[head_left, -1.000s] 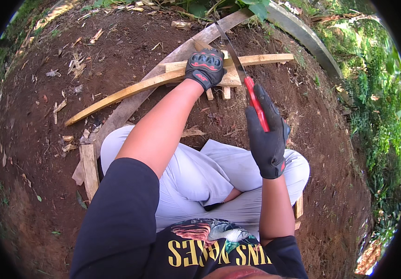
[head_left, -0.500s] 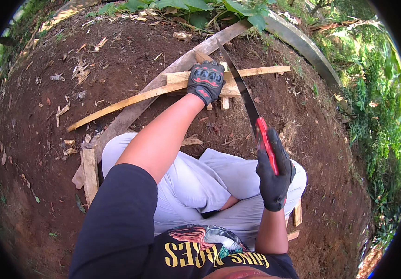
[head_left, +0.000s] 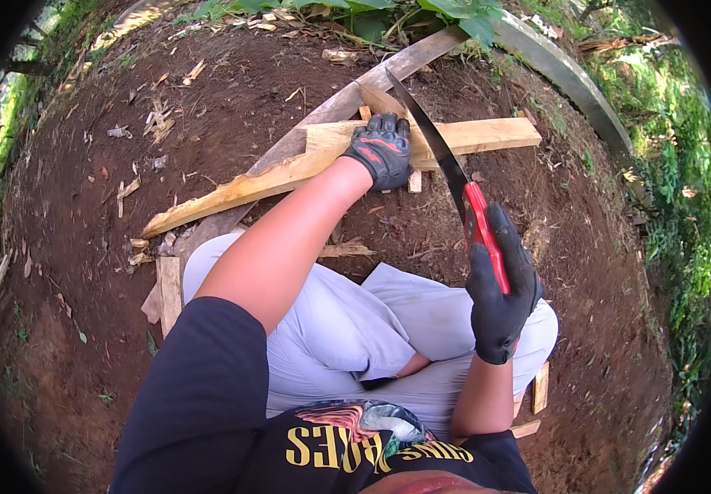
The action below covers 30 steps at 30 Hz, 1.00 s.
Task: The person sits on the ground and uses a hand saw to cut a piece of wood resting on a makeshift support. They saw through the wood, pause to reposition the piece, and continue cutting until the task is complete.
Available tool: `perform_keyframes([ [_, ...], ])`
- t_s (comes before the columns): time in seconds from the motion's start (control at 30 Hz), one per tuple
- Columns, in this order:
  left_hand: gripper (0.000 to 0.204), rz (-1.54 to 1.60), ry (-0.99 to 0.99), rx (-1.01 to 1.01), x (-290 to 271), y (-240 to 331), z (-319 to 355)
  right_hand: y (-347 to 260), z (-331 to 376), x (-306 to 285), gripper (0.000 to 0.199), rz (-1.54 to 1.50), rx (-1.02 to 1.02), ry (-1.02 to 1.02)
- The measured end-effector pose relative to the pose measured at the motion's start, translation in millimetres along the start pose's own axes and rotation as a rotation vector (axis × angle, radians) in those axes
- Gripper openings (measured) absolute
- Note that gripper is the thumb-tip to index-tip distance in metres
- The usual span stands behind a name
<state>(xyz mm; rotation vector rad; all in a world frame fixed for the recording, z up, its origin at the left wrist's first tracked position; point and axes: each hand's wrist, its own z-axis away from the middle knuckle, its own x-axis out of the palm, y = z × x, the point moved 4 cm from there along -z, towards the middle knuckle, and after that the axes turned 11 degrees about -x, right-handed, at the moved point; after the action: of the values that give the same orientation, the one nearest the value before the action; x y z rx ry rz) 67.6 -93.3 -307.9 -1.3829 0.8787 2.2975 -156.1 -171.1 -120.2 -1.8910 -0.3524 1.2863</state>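
Note:
My left hand (head_left: pixel 384 151), in a black glove with red trim, is closed over the middle of a long pale wooden strip (head_left: pixel 491 135). The strip has a rough, tapering left end. A shorter wood piece (head_left: pixel 327 136) lies against it under the hand, and a small upright wood piece (head_left: pixel 382 100) stands just beyond the knuckles. My right hand (head_left: pixel 504 284), also gloved, grips the red handle of a handsaw (head_left: pixel 436 138). Its dark curved blade points up and away, passing over the strip just right of my left hand. Whether blade and wood touch, I cannot tell.
A weathered plank (head_left: pixel 322 117) runs diagonally beneath the work across brown soil (head_left: pixel 67 272). Offcuts (head_left: pixel 169 288) lie by my crossed legs (head_left: pixel 339 329), and wood chips are scattered about. A curved beam (head_left: pixel 565 82) and leafy plants (head_left: pixel 355 16) border the far side.
The wooden strip has been tipped under my left hand, so a broader face now shows. My left hand has rolled with it. The saw remains in my right hand over the strip.

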Motion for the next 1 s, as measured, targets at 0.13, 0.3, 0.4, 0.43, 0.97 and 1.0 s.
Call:
perform_keyframes([
  [0.13, 0.09, -0.078, 0.097, 0.032, 2, 2, -2, -9, 0, -11, 0.051, 0.023, -0.074, 0.067],
  [0.3, 0.076, 0.03, 0.127, 0.034, -20, 2, -9, 38, -10, -5, 0.049, -0.055, -0.11, 0.189],
  [0.4, 0.078, 0.025, 0.125, 0.04, -22, 1, -10, 48, -24, 10, 0.048, -0.097, -0.084, 0.171],
  [0.43, 0.08, 0.014, 0.112, 0.024, -23, 2, -10, 49, -26, 15, 0.048, -0.114, -0.017, 0.147],
  [0.97, 0.116, 0.084, 0.061, -0.071, 3, -10, -16, 73, -28, 62, 0.049, -0.08, -0.07, 0.0],
  [1.0, 0.115, 0.076, 0.044, -0.065, 4, -11, -17, 71, -28, 62, 0.049, -0.069, -0.061, -0.017],
])
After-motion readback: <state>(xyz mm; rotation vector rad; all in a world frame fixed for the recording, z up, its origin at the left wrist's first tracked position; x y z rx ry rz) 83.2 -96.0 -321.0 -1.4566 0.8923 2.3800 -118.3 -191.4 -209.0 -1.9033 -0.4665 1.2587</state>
